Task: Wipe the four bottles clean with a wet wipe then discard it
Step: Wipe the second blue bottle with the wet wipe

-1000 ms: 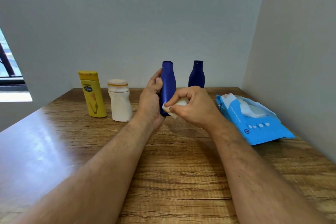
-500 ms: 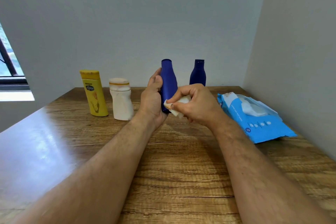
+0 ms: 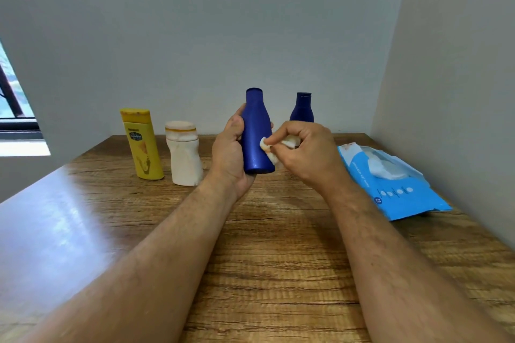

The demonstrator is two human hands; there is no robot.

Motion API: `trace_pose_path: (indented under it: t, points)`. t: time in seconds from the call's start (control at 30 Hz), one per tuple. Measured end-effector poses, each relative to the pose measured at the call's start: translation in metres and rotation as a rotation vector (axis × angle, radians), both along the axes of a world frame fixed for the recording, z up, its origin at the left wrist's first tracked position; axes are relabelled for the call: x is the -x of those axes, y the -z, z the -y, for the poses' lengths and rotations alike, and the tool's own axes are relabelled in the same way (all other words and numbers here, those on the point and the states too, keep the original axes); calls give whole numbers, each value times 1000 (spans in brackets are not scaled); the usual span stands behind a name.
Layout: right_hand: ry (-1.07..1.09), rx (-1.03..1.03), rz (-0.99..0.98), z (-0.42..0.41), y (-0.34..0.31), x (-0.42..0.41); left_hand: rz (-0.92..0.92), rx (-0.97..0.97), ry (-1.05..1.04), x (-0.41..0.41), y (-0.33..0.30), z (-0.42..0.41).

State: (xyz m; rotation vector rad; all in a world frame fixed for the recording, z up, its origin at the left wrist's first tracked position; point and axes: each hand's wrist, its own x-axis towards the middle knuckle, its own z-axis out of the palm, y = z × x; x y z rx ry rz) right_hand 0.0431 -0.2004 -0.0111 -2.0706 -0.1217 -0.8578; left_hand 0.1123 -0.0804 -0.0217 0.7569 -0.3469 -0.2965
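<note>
My left hand [image 3: 228, 153] grips a tall blue bottle [image 3: 255, 133] upright above the wooden table [image 3: 278, 245]. My right hand [image 3: 306, 156] pinches a crumpled white wet wipe [image 3: 269, 149] and presses it against the bottle's right side. A second, smaller blue bottle [image 3: 302, 108] stands behind my right hand, its lower part hidden. At the back left stand a yellow bottle [image 3: 142, 145] and beside it a white bottle [image 3: 184, 157].
A blue pack of wet wipes [image 3: 395, 189] lies open at the right, against the side wall, with a white wipe sticking out. A grey wall closes the back. A window is at the far left.
The blue bottle has been lifted and turned a little in my left hand, showing more of its body. My right hand with the wipe has slid up along the bottle's side.
</note>
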Motion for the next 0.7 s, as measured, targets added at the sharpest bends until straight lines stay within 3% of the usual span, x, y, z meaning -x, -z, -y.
trace_pose_path:
  t: [0.23, 0.53, 0.7]
  points:
    - [209, -131, 179, 7, -5, -3, 75, -122, -59, 3, 1, 2]
    - [-77, -151, -172, 2, -3, 3, 0, -115, -128, -1, 1, 0]
    - [21, -170, -32, -1, -4, 0, 28, -140, -78, 3, 1, 2]
